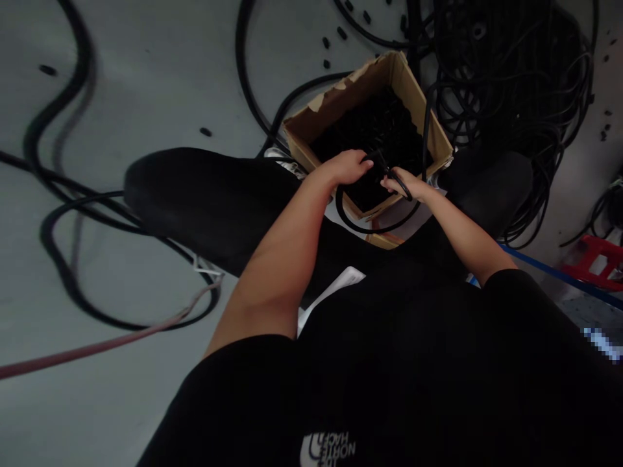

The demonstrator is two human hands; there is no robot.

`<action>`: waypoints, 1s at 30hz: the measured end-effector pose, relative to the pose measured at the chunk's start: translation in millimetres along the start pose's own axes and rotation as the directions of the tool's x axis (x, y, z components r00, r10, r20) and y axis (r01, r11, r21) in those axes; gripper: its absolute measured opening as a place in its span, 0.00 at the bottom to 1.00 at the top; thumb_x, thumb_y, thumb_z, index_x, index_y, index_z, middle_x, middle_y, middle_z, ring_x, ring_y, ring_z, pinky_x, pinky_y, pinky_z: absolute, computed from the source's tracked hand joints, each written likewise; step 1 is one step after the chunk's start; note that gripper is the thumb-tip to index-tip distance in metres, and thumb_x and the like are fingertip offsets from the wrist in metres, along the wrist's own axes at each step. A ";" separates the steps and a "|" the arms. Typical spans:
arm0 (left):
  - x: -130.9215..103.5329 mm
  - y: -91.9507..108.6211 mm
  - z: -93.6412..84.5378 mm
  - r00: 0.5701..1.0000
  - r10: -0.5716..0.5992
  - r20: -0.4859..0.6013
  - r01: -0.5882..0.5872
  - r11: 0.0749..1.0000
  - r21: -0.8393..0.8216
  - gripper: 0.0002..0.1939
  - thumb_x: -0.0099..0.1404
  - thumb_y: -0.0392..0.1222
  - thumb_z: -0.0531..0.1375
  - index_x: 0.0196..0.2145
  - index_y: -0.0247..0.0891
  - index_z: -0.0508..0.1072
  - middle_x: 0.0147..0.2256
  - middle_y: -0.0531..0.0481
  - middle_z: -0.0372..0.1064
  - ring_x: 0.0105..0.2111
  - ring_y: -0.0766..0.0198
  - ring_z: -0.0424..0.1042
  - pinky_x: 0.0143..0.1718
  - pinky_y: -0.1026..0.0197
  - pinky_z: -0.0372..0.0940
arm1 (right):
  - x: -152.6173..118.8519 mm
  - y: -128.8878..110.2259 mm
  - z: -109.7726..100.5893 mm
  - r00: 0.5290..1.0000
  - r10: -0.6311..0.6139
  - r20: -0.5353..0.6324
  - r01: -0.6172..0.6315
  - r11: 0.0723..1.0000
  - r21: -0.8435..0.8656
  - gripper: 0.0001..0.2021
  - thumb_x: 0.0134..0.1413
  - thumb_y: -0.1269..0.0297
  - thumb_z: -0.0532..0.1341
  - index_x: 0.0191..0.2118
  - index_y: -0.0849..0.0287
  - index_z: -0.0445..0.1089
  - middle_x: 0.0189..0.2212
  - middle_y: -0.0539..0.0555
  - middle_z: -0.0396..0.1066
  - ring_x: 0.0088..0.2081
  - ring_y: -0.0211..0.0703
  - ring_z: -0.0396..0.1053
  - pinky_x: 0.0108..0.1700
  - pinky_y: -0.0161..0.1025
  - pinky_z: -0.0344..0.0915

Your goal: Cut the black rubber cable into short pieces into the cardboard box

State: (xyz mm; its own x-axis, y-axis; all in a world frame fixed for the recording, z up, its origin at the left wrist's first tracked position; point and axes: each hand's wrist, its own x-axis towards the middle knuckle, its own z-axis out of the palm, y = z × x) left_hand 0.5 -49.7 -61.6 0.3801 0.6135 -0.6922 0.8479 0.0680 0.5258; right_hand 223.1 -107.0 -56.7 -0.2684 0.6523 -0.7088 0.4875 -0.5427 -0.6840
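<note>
An open cardboard box (299, 144) stands between my knees, with many small black pieces (384, 120) inside. Over its near part, my left hand (351, 167) is closed on something black and thin that I cannot make out clearly. Just to the right, my right hand (403, 183) has its fingers wrapped round a black cable (370, 231), which loops below both hands and across the box's near edge. A small gap separates the hands, and dark parts show between them.
Black cable (78, 292) curves over the grey floor (146, 84) at left, beside a reddish hose (97, 348). A large tangle of black cable (516, 78) lies at upper right. Small black pieces are scattered on the floor. A red object (594, 263) is at far right.
</note>
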 end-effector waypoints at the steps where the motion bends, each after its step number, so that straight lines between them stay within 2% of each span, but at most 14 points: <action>1: 0.5 -0.1 0.7 1.000 0.011 0.001 -0.011 1.000 -0.008 0.24 0.87 0.54 0.61 0.67 0.38 0.87 0.56 0.35 0.89 0.62 0.39 0.87 0.70 0.46 0.77 | 0.9 0.8 0.3 1.000 -0.008 -0.003 0.008 1.000 -0.013 0.20 0.71 0.75 0.78 0.35 0.52 0.68 0.27 0.46 0.70 0.34 0.43 0.68 0.38 0.36 0.66; 7: 6.7 -5.8 7.7 0.997 0.077 0.009 -0.076 0.993 -0.095 0.22 0.84 0.56 0.64 0.62 0.39 0.87 0.52 0.36 0.89 0.60 0.40 0.87 0.67 0.46 0.78 | 7.2 10.3 1.9 0.998 -0.059 0.026 0.060 0.997 -0.037 0.17 0.73 0.71 0.76 0.37 0.52 0.68 0.27 0.46 0.69 0.34 0.43 0.67 0.38 0.36 0.65; 12: 12.8 -10.8 13.6 0.985 0.171 -0.016 -0.172 0.983 -0.070 0.24 0.84 0.57 0.64 0.63 0.39 0.88 0.50 0.37 0.89 0.59 0.40 0.87 0.67 0.46 0.78 | 11.7 12.6 3.8 0.999 -0.038 0.015 0.039 0.996 -0.076 0.21 0.72 0.70 0.78 0.36 0.51 0.65 0.27 0.45 0.65 0.34 0.42 0.65 0.38 0.38 0.65; 14: 14.0 -11.6 14.7 0.982 0.185 -0.019 -0.186 0.981 -0.058 0.24 0.84 0.56 0.64 0.64 0.39 0.88 0.52 0.37 0.90 0.60 0.39 0.87 0.68 0.46 0.78 | 12.0 11.3 4.8 0.999 -0.033 0.003 0.033 0.995 -0.092 0.21 0.73 0.68 0.79 0.36 0.51 0.66 0.26 0.45 0.65 0.34 0.42 0.65 0.38 0.37 0.65; 17: 13.2 -10.3 14.6 0.986 0.164 -0.010 -0.164 0.986 -0.011 0.25 0.84 0.53 0.62 0.68 0.39 0.88 0.59 0.35 0.90 0.65 0.38 0.86 0.72 0.45 0.77 | 8.5 6.4 5.9 1.000 0.004 -0.026 -0.006 0.995 -0.096 0.22 0.73 0.65 0.80 0.36 0.51 0.66 0.26 0.45 0.67 0.33 0.42 0.67 0.34 0.35 0.64; 21: 10.0 -6.4 12.2 0.993 0.118 0.009 -0.119 0.991 0.056 0.26 0.87 0.50 0.60 0.71 0.39 0.87 0.66 0.33 0.88 0.70 0.37 0.85 0.75 0.45 0.75 | -1.7 -4.6 5.6 0.993 0.118 -0.016 -0.119 0.991 -0.064 0.24 0.75 0.60 0.82 0.37 0.52 0.67 0.26 0.48 0.72 0.29 0.41 0.73 0.28 0.33 0.65; 24: 9.4 -5.0 10.6 0.997 0.082 0.014 -0.083 0.994 0.074 0.26 0.88 0.50 0.60 0.71 0.38 0.86 0.69 0.30 0.86 0.73 0.37 0.84 0.76 0.46 0.75 | -7.3 -10.5 4.5 0.990 0.142 -0.006 -0.142 0.987 -0.076 0.25 0.80 0.57 0.81 0.34 0.53 0.67 0.24 0.49 0.73 0.25 0.40 0.72 0.26 0.32 0.64; 26: 9.9 -5.1 10.1 0.998 0.062 0.007 -0.063 0.996 0.069 0.26 0.88 0.51 0.59 0.71 0.38 0.86 0.68 0.30 0.87 0.72 0.36 0.84 0.76 0.45 0.75 | -7.9 -11.9 3.9 0.991 0.131 -0.033 -0.134 0.987 -0.088 0.27 0.82 0.55 0.80 0.33 0.53 0.67 0.22 0.48 0.71 0.23 0.38 0.69 0.25 0.32 0.62; 30: 8.5 -6.5 7.2 0.998 0.061 -0.030 -0.061 0.998 -0.023 0.29 0.86 0.56 0.63 0.73 0.38 0.84 0.59 0.33 0.90 0.67 0.34 0.87 0.73 0.42 0.77 | -4.2 -11.8 2.4 0.987 0.129 -0.092 -0.137 0.987 -0.085 0.29 0.79 0.50 0.82 0.33 0.51 0.66 0.19 0.45 0.66 0.20 0.37 0.64 0.22 0.32 0.57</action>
State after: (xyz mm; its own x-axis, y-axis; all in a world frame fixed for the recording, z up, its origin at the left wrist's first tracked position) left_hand 0.9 -50.6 -74.4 0.4195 0.6398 -0.6439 0.8143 0.0482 0.5784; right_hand 216.5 -104.6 -46.0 -0.1259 0.6222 -0.7726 0.5884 -0.5802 -0.5631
